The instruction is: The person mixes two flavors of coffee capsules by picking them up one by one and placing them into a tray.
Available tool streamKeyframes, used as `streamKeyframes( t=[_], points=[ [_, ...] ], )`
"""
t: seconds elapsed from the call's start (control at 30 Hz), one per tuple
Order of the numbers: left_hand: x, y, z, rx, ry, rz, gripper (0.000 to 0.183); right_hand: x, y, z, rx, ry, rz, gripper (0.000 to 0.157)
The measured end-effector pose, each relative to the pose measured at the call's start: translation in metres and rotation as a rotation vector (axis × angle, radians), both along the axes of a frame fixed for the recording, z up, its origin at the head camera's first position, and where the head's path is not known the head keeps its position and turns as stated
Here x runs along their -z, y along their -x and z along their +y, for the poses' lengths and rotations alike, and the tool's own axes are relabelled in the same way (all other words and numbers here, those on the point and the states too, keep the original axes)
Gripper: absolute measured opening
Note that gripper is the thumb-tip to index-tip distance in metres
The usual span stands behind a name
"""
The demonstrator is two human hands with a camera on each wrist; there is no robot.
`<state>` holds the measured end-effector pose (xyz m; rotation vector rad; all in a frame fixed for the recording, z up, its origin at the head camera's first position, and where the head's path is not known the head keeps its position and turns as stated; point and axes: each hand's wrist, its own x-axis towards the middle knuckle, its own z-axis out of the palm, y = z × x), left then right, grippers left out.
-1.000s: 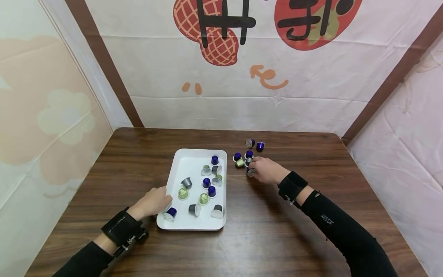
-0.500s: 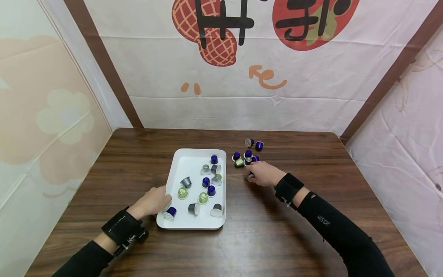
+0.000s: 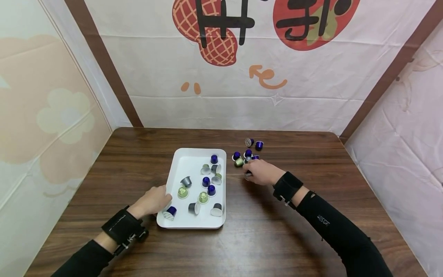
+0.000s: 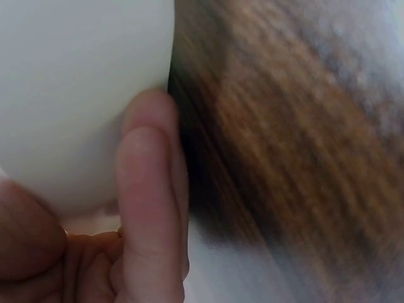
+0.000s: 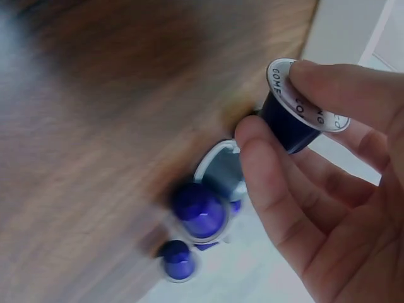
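Note:
My left hand [image 3: 154, 201] grips the left rim of a white tray [image 3: 190, 159]; in the left wrist view its fingers [image 4: 148, 196] are curled round the tray's edge. Several blue, green and grey coffee capsules lie scattered in the tray, among them a green capsule [image 3: 203, 197] and a silver capsule [image 3: 186, 182]. To the right of the tray, my right hand [image 3: 263, 172] pinches a dark blue coffee capsule [image 5: 287, 126] between thumb and fingers, its printed lid facing the thumb. Just past it stand blue capsules [image 5: 201, 211], partly blurred.
Beyond my right hand a small cluster holds a green capsule [image 3: 239, 162] and several blue ones. Two more blue capsules [image 3: 259, 145] lie farther back on the wooden table [image 3: 294, 231]. A printed cloth [image 3: 155, 111] hangs behind the table's far edge.
My right hand has drawn slightly left and nearer with the capsule, uncovering a blue capsule behind it. The left hand stays on the tray, which keeps its place.

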<state>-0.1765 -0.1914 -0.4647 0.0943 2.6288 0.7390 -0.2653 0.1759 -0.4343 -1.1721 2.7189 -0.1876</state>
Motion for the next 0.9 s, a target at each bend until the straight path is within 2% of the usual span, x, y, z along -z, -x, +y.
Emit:
streamKeyframes(
  t=[0.57,0.9],
  points=[
    [0.003,-0.001,0.000,-0.003,0.014,0.013,0.042,-0.044,-0.009,-0.052,-0.051,0.050,0.008,0.010],
    [0.007,-0.001,-0.001,-0.011,0.007,0.015,0.042,-0.047,-0.010,-0.086,-0.056,0.068,-0.016,0.015]
  ],
)
